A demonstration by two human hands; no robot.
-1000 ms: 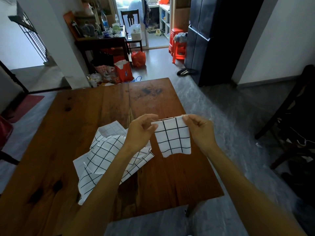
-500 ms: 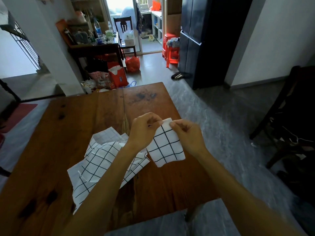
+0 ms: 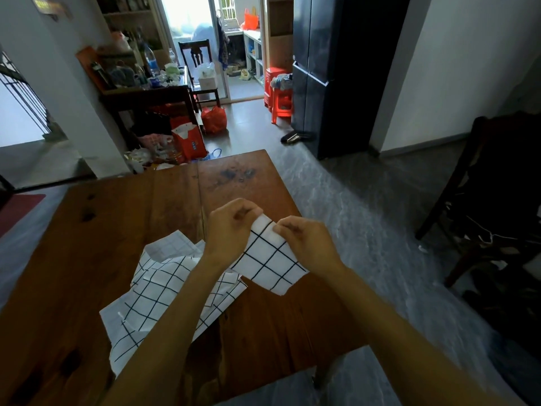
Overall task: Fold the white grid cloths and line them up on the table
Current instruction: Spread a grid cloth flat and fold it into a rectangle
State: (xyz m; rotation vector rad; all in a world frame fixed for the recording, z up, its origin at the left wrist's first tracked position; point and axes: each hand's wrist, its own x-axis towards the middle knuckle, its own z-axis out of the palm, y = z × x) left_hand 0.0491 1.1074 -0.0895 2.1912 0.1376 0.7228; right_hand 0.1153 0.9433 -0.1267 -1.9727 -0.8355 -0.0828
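A small folded white grid cloth [image 3: 270, 263] hangs tilted just above the wooden table [image 3: 123, 218], right of centre. My left hand [image 3: 229, 230] pinches its top corner from the left and my right hand [image 3: 307, 241] pinches the same top edge from the right, fingers almost touching. A loose heap of white grid cloths [image 3: 164, 291] lies crumpled on the table to the left, partly hidden under my left forearm.
The table's right edge runs close beside my right hand, with grey floor beyond. A dark chair [image 3: 494, 200] stands at the right. Behind the table are red bags [image 3: 190, 142], a cluttered side table [image 3: 146, 92] and a black cabinet [image 3: 336, 68].
My hands have come together along the cloth's top edge, narrowing it from a flat hanging square to a tilted, bunched hold. The heap has not moved.
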